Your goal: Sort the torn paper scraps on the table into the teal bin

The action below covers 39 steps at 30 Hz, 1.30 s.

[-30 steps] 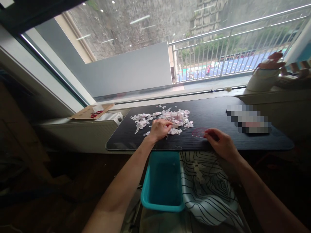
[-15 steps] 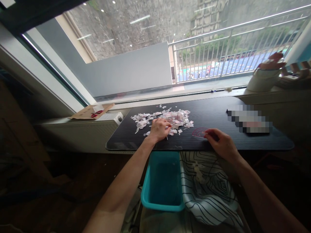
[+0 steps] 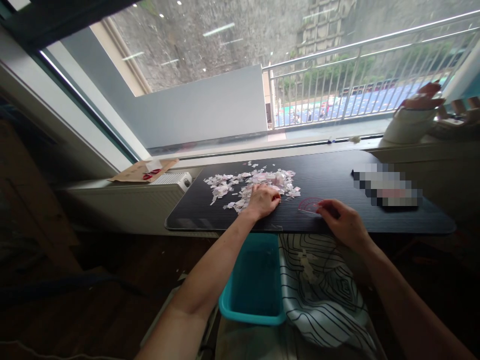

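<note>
On the dark table (image 3: 322, 175) lies a loose heap of small torn paper scraps (image 3: 225, 187), white with some pinkish ones. My left hand (image 3: 264, 200) rests at the front of the heap, fingers curled and closed; whatever may be in them is hidden. To its right, my right hand (image 3: 345, 222) pinches the edge of a clear protractor (image 3: 308, 205) with pink markings, thumb against fingers. The protractor is just above or on the tabletop; I cannot tell which.
Below the table's front edge sits a turquoise plastic basin (image 3: 253, 317), beside a striped cloth (image 3: 322, 312). A blurred-out object (image 3: 388, 187) lies at the table's right. Left, red-handled scissors (image 3: 152, 174) lie on brown paper (image 3: 131, 171) by a radiator (image 3: 174, 181). A window stands behind.
My left hand has moved right along the front of the scraps, toward the protractor. My right hand keeps its pinch on the protractor in about the same place.
</note>
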Tool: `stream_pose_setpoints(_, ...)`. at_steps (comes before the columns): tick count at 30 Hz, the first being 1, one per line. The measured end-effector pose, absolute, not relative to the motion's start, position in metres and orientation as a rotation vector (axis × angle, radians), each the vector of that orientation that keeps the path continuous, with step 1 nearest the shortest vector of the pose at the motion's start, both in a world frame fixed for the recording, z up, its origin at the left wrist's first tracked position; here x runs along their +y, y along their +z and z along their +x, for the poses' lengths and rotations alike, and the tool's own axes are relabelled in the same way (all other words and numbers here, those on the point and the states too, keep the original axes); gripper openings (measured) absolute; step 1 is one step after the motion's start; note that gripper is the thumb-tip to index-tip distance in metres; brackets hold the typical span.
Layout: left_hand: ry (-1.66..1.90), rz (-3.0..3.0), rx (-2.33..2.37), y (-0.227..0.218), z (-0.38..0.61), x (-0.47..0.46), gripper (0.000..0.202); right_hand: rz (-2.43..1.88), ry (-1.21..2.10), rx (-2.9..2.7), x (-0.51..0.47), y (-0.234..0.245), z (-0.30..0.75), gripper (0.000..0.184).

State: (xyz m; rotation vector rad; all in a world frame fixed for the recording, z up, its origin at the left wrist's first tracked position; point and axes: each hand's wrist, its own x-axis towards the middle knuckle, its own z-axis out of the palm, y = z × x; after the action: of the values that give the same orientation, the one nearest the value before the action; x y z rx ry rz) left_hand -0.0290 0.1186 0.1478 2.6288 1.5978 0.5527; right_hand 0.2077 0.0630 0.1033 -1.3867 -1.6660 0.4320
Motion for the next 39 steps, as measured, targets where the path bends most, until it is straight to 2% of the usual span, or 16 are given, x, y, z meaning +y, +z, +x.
stream_pose_setpoints(6, 0.712, 2.591, 1.64, 0.152, -0.037, 0.121, 0.015, -1.356, 0.422, -1.674, 0.061, 0.104, 0.209, 0.02)
stream_pose_setpoints(14, 0.989, 2.429, 1.851, 0.151, -0.101, 0.096, 0.022, -1.267, 0.461, -1.739, 0.088, 0.11, 0.192, 0.023)
stream_pose_setpoints(18, 0.991, 2.388, 1.871, 0.133, -0.11, 0.084, 0.019, -1.272, 0.385, -1.81, 0.098, 0.113, 0.18, 0.023)
stream_pose_setpoints(24, 0.892, 2.422, 1.802, 0.124, -0.103, 0.077, 0.034, -1.292, 0.426, -1.787, 0.094, 0.113, 0.192, 0.024)
stream_pose_setpoints(35, 0.928, 2.399, 1.842, 0.122, -0.104, 0.078, 0.022, -1.241, 0.541, -1.824, 0.088, 0.108, 0.175, 0.022)
stream_pose_setpoints(39, 0.974, 2.363, 1.869, 0.122, -0.104, 0.079, 0.019, -1.273, 0.473, -1.846, 0.069, 0.111, 0.17, 0.023)
